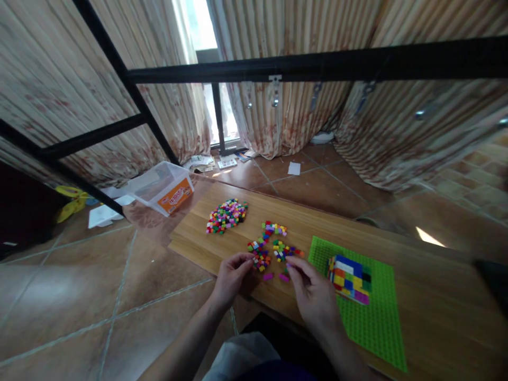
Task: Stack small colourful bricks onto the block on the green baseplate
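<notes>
My left hand (233,272) is at the near edge of the wooden table, thumb and forefinger pinched together beside a small heap of toy building bricks (261,260). Whatever sits in that pinch is too small to make out. Closed in a pinch too, my right hand (313,288) hovers by another loose group of bricks (281,250); its fingertips hide what they hold. Pink bricks (268,277) lie between the hands. Right of my right hand, a multicoloured brick block (349,279) stands on a green baseplate (383,317).
A larger brick pile (226,216) lies at the far left of the table (190,235). Beyond that end is a clear plastic box (164,185) with an orange label. A black metal frame (238,71) crosses in front of the curtains (289,32). Papers (294,168) lie on the tiled floor.
</notes>
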`<state>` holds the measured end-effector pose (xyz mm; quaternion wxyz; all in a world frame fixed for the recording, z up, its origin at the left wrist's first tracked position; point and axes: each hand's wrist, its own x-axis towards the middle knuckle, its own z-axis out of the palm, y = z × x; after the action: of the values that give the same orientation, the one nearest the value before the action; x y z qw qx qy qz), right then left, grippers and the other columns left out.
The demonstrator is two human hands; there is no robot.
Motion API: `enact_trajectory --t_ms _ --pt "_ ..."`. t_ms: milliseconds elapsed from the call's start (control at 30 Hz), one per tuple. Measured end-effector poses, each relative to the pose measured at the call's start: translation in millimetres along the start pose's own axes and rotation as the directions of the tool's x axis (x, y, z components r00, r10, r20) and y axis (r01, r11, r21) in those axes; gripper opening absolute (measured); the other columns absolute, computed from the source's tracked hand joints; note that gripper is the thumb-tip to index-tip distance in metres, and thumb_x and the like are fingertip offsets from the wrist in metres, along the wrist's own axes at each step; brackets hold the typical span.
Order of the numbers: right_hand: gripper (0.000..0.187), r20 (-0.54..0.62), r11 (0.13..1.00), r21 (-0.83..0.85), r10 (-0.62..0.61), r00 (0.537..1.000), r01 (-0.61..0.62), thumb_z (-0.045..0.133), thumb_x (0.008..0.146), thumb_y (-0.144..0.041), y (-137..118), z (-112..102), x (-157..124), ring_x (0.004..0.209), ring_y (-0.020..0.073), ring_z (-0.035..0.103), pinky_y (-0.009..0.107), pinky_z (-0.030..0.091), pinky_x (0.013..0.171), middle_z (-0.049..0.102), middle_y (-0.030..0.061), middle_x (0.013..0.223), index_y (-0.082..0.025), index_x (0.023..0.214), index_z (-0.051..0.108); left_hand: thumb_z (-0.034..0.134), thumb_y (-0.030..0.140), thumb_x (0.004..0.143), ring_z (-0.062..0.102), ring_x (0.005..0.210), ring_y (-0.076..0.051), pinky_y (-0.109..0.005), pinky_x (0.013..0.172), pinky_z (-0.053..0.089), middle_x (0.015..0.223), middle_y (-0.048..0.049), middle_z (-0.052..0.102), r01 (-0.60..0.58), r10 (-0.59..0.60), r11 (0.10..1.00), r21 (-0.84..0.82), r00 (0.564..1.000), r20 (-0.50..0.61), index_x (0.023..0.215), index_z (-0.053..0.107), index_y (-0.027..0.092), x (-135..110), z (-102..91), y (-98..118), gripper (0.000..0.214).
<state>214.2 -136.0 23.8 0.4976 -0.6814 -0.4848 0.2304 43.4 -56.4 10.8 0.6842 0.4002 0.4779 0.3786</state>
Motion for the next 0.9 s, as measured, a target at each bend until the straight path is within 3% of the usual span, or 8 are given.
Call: enact_trajectory --t_ms 100,200,300,467,600,700,800,900 --pt "0.030 -0.051 0.976 0.125 0.188 0.981 -0.181 0.056 0.088 -0.044 8 -25 -32 0.076 0.0199 0.071 0.033 0.058 0.068 0.075 0.0075 0.093 -0.023 0.102 0.072 0.083 0.033 0.063 0.062 0.066 -0.011 -0.022 0.066 0.050 0.076 -0.0011 0.070 0.045 -0.043 0.999 -0.025 0.998 0.056 0.085 0.072 0.016 -7 9.7 -1 0.030" --pt "0.034 -0.121 0.923 0.238 0.338 0.933 -0.303 0.064 0.082 -0.049 14 -50 -50 0.070 0.0196 0.071 0.033 0.059 0.064 0.075 0.0074 0.088 -0.022 0.100 0.074 0.083 0.030 0.062 0.061 0.065 -0.010 -0.021 0.066 0.049 0.073 -0.0001 0.069 0.032 -0.030 0.999 -0.012 0.991 0.127 0.085 0.072 0.016 -15 28.7 1 0.030" --pt "0.036 -0.161 0.877 0.338 0.412 0.897 -0.342 0.072 0.074 -0.050 17 -72 -55 0.069 0.0202 0.071 0.034 0.060 0.064 0.076 0.0076 0.085 -0.021 0.095 0.075 0.082 0.029 0.064 0.059 0.062 -0.010 -0.021 0.063 0.048 0.070 -0.0006 0.068 0.034 -0.038 0.999 0.018 0.973 0.230 0.086 0.071 0.015 -24 53.5 2 0.028" --pt "0.035 -0.205 0.850 0.428 0.421 0.883 -0.306 0.078 0.067 -0.046 21 -93 -54 0.068 0.0201 0.071 0.035 0.060 0.065 0.076 0.0079 0.083 -0.020 0.089 0.076 0.081 0.032 0.064 0.058 0.057 -0.011 -0.023 0.061 0.048 0.061 -0.0003 0.063 0.109 -0.119 0.993 0.049 0.933 0.341 0.080 0.070 0.014 -35 94.0 -4 0.027" --pt "0.034 -0.265 0.888 0.390 0.363 0.893 -0.245 0.076 0.069 -0.044 29 -99 -53 0.073 0.0204 0.071 0.035 0.059 0.068 0.076 0.0075 0.087 -0.020 0.094 0.075 0.077 0.031 0.066 0.058 0.059 -0.012 -0.025 0.061 0.049 0.062 -0.0006 0.063 0.111 -0.149 0.986 0.120 0.916 0.372 0.079 0.070 0.015 -39 116.2 -8 0.022" --pt "0.029 -0.318 0.958 0.212 0.252 0.914 -0.191 0.068 0.077 -0.043 35 -101 -49 0.074 0.0201 0.070 0.035 0.058 0.069 0.075 0.0068 0.087 -0.021 0.096 0.073 0.072 0.028 0.071 0.056 0.058 -0.012 -0.024 0.059 0.047 0.063 0.0002 0.062 0.038 -0.107 0.982 0.186 0.919 0.379 0.081 0.071 0.016 -38 124.5 -11 0.015" --pt "0.026 -0.334 0.989 -0.112 0.054 0.941 -0.097 0.058 0.086 -0.040 39 -103 -43 0.078 0.0200 0.069 0.035 0.056 0.071 0.073 0.0073 0.091 -0.021 0.098 0.072 0.064 0.024 0.077 0.059 0.064 -0.014 -0.025 0.063 0.048 0.075 -0.0027 0.067 -0.150 0.017 0.944 0.294 0.912 0.410 0.088 0.072 0.018 -36 127.4 -13 0.015" --pt "0.028 -0.254 0.922 -0.386 -0.127 0.959 0.020 0.049 0.093 -0.037 41 -103 -36 0.081 0.0199 0.066 0.035 0.054 0.073 0.071 0.0082 0.094 -0.020 0.102 0.070 0.058 0.021 0.083 0.063 0.084 -0.019 -0.029 0.077 0.050 0.097 -0.0065 0.070 -0.401 0.184 0.818 0.412 0.862 0.472 0.100 0.072 0.021 -35 128.1 -13 0.022"
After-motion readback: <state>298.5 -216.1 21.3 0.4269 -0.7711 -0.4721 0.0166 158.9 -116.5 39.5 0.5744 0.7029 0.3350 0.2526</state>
